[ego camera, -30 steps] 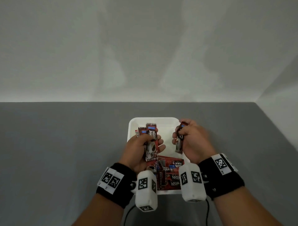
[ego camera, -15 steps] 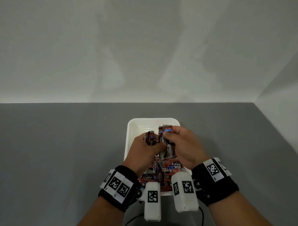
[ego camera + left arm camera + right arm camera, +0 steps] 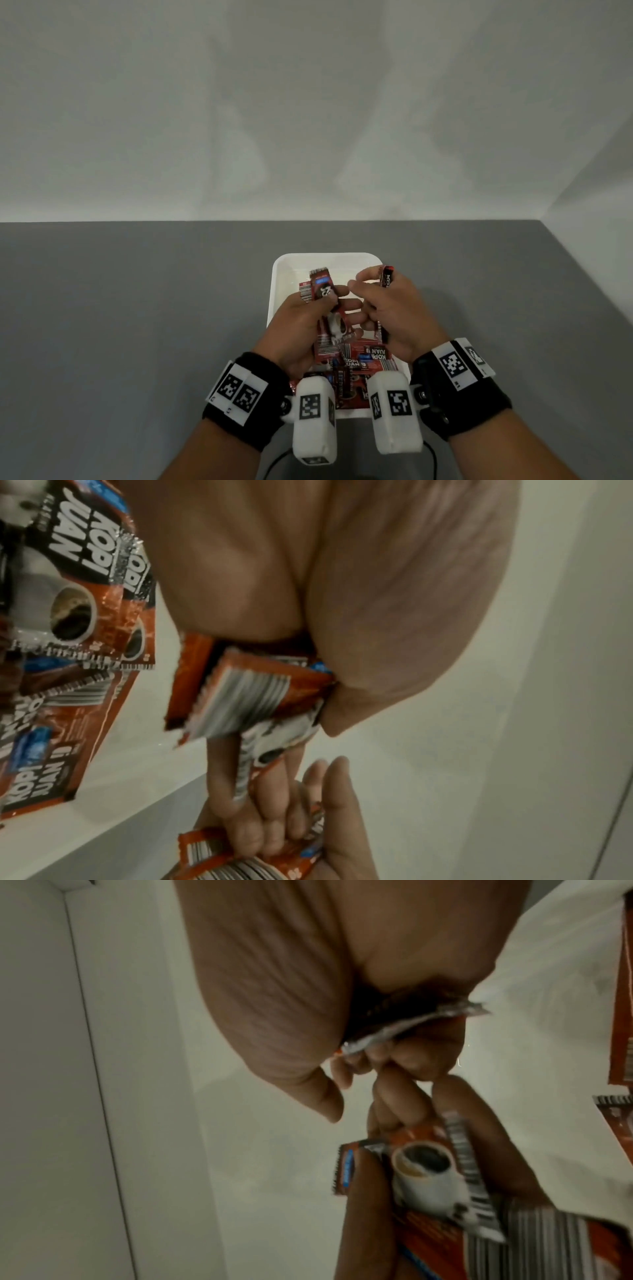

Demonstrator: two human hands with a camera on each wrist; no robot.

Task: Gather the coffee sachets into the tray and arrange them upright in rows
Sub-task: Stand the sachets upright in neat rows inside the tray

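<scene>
Red sachets (image 3: 325, 291) in both hands, over tray (image 3: 279, 274).

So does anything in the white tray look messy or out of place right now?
Yes. The red coffee sachets at the near end of the white plastic tray lie flat and overlapping at mixed angles, not upright in rows.

The sachets (image 3: 323, 291) pinched in my left hand (image 3: 301, 322) look like thin, glossy printed foil with crimped, silvery serrated ends, and the single sachet (image 3: 386, 278) my right hand (image 3: 394, 318) grips shows the same shiny crinkled seam. The tray (image 3: 277, 294) under them is smooth white plastic with a faint sheen, standing on a table (image 3: 137, 308) whose grey top looks matt and even. My wristbands (image 3: 466, 404) look like soft black cloth carrying matt printed marker tags.
</scene>
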